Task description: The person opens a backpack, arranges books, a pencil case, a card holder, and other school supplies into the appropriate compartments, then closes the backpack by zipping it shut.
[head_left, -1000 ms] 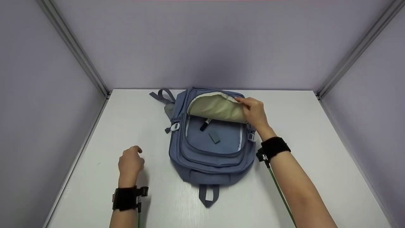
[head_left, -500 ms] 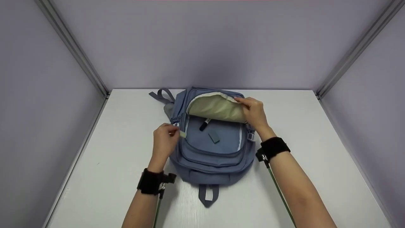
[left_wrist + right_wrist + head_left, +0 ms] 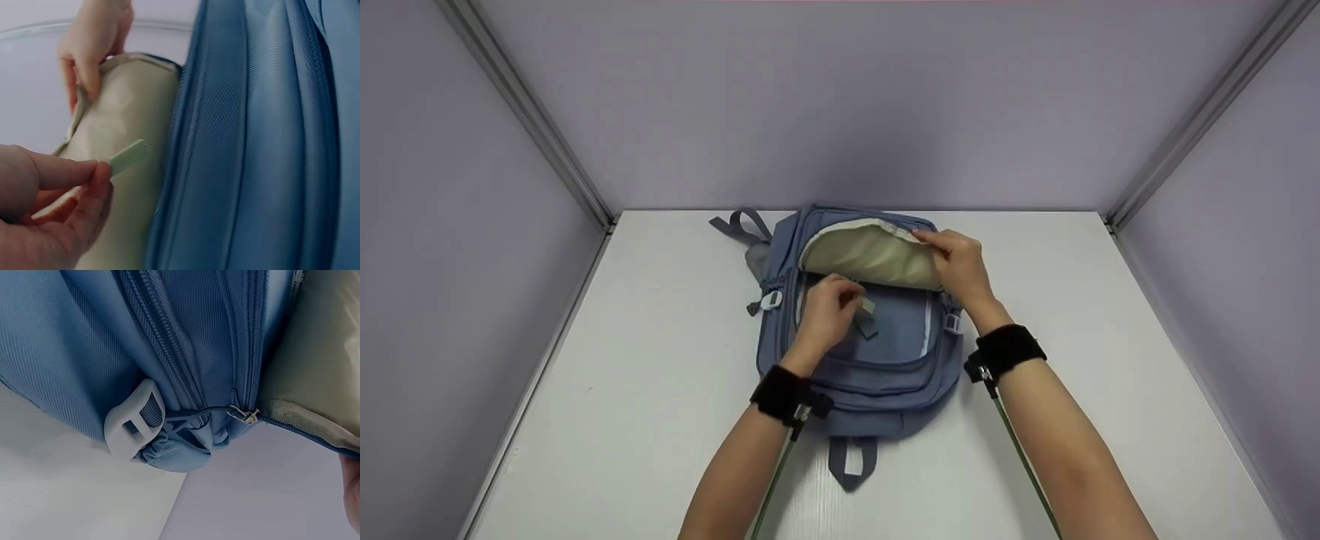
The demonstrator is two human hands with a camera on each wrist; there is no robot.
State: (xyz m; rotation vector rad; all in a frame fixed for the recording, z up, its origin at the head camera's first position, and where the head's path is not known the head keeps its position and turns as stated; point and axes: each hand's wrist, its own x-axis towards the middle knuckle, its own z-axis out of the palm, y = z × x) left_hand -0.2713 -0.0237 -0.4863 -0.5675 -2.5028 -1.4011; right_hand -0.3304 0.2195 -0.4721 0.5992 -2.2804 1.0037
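A blue backpack [image 3: 911, 416] lies on the white table, its front pocket unzipped. My right hand [image 3: 960, 266] pinches the edge of the pale-lined pocket flap [image 3: 870, 259] and holds it folded back. Between left thumb and fingertips, my left hand [image 3: 826, 309] pinches a small, flat light-green strip [image 3: 130, 156] above the pocket. Inside lies a dark green rectangular block [image 3: 868, 328], partly covered by the strip in the head view. Behind my left hand, the black-capped marker is mostly hidden. In the right wrist view, only the edge of my right hand [image 3: 351, 495] shows.
Grey-white buckles [image 3: 135, 421] hang at the backpack's sides, and a zipper pull [image 3: 244, 414] sits at the flap's corner. A carry loop [image 3: 851, 469] points toward me; a strap [image 3: 741, 227] sticks out at the far left. Grey walls enclose the table [image 3: 660, 330].
My left hand has moved right and forward from the bare table to over the open pocket, bringing the light-green strip with it. The right hand stays on the flap.
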